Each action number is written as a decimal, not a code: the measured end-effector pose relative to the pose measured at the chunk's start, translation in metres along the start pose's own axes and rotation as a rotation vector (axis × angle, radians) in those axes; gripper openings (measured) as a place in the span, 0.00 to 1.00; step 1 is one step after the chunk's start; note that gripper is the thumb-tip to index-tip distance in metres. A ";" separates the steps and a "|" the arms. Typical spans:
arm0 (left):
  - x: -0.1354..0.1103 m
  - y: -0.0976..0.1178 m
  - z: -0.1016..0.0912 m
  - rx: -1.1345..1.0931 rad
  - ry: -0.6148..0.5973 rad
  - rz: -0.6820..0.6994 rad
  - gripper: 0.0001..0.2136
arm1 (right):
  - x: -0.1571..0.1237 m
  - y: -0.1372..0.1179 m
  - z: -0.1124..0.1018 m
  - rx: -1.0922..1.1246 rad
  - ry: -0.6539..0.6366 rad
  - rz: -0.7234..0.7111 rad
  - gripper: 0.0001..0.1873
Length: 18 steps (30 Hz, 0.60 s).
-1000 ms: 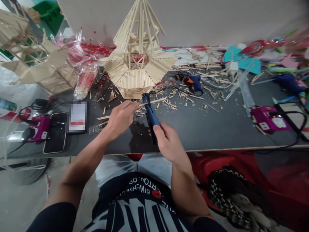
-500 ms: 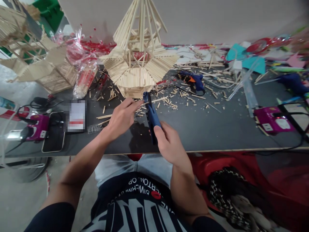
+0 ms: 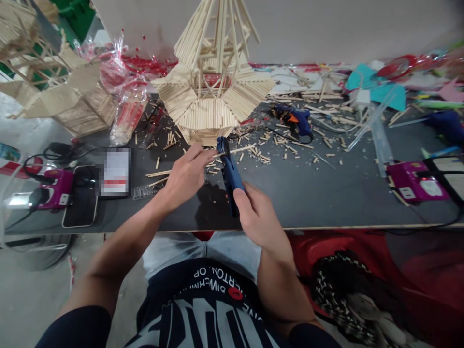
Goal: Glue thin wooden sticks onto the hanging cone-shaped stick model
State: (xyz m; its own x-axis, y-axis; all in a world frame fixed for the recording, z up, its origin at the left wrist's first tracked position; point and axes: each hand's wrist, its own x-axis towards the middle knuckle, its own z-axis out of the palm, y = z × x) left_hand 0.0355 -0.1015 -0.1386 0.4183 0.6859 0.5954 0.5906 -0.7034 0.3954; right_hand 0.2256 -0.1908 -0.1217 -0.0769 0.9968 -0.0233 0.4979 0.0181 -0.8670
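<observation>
My left hand (image 3: 186, 175) pinches a thin wooden stick (image 3: 241, 149) at its near end and holds it level over the dark table (image 3: 308, 193). My right hand (image 3: 255, 215) is closed round the handles of blue cutters (image 3: 228, 169), whose head meets the stick close to my left fingertips. Just beyond stands a tall model built of sticks (image 3: 213, 96), with a fanned roof and a pointed frame above.
Cut stick pieces litter the table around the model. A blue glue gun (image 3: 295, 118) lies behind to the right. A phone (image 3: 78, 193) and a purple device (image 3: 54, 188) sit at left, another purple device (image 3: 413, 181) at right. A second stick model (image 3: 61, 96) stands far left.
Both hands keep their hold on stick and cutters. The view has shifted slightly, so everything sits a little further right and higher.
</observation>
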 end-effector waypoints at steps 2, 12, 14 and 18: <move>0.000 0.000 -0.001 0.002 -0.007 -0.001 0.14 | -0.001 0.000 0.000 -0.004 0.005 -0.011 0.18; 0.001 0.002 -0.001 -0.040 -0.023 -0.043 0.15 | -0.001 -0.004 0.000 -0.051 0.001 -0.052 0.19; 0.001 0.002 -0.002 -0.043 -0.014 -0.040 0.15 | -0.001 -0.004 0.000 -0.055 -0.001 -0.059 0.18; 0.002 0.002 -0.002 -0.045 -0.004 -0.043 0.15 | -0.001 -0.002 0.000 -0.064 -0.009 -0.062 0.18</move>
State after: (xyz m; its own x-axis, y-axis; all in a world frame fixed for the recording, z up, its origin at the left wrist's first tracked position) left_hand 0.0358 -0.1020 -0.1353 0.3956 0.7165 0.5745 0.5767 -0.6807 0.4518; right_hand 0.2241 -0.1923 -0.1198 -0.1166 0.9929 0.0243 0.5464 0.0846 -0.8333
